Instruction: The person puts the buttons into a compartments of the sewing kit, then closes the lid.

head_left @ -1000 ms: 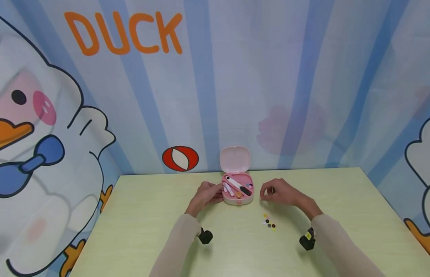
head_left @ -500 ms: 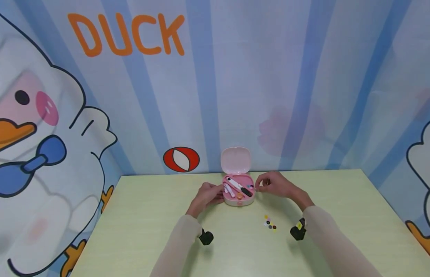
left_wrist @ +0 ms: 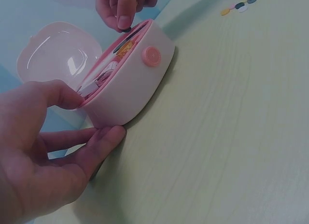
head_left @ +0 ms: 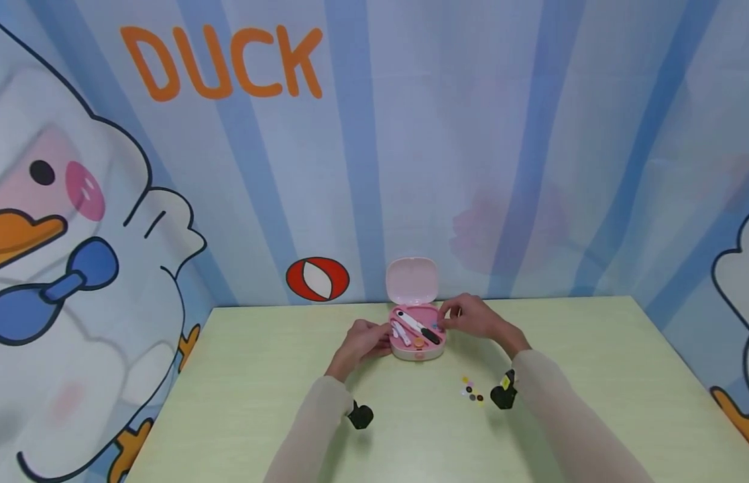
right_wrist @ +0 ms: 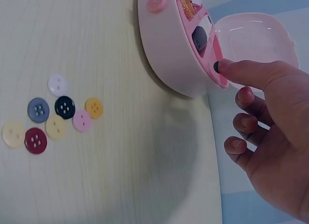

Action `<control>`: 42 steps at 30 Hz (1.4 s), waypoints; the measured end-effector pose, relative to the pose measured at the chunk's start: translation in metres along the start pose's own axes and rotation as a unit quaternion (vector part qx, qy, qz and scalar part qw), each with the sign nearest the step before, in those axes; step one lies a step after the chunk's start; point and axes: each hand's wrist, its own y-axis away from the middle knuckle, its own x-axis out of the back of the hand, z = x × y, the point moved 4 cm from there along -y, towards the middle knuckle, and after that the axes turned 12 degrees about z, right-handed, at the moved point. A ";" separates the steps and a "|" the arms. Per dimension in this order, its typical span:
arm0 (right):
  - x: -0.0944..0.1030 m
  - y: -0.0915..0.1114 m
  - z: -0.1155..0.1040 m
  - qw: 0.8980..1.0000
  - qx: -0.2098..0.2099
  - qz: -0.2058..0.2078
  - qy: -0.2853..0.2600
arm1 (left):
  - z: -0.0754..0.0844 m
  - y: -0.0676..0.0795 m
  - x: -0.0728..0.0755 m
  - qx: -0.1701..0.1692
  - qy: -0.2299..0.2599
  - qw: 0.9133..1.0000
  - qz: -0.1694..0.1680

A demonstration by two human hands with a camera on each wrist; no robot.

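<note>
A pink-and-white sewing box stands at the table's back edge with its lid raised. My left hand grips the box's left side, thumb at the rim and fingers low on the wall. My right hand is at the right-hand compartment, pinching a dark button just inside it. The right hand's other fingers are spread apart beside the box. Inside the box lie a white tool with a black end, small white items and an orange item.
Several loose buttons lie on the table in front of the box, among them a dark red one, a grey-blue one and a yellow one. A printed curtain hangs right behind the table.
My right hand has moved left from beside the box to its right-hand compartment, with the button in its fingers. My left hand has kept its hold on the box.
</note>
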 end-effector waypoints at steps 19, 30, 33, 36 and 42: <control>-0.004 -0.010 0.007 0.999 -0.030 0.018 0.014 | -0.001 -0.001 -0.003 -0.008 0.012 1.000 0.003; -0.001 -0.002 0.003 0.999 -0.008 0.045 0.015 | 0.000 0.000 -0.001 -0.017 0.017 1.000 -0.001; 0.003 0.003 0.004 0.998 0.004 0.052 0.023 | -0.001 -0.002 -0.001 -0.018 0.014 1.000 -0.002; 0.006 0.009 0.008 0.998 0.011 0.056 0.026 | -0.002 -0.002 -0.001 -0.015 0.014 1.000 -0.002; 0.011 0.027 0.016 0.998 0.022 0.042 0.028 | 0.000 -0.001 -0.001 -0.014 0.010 1.000 -0.001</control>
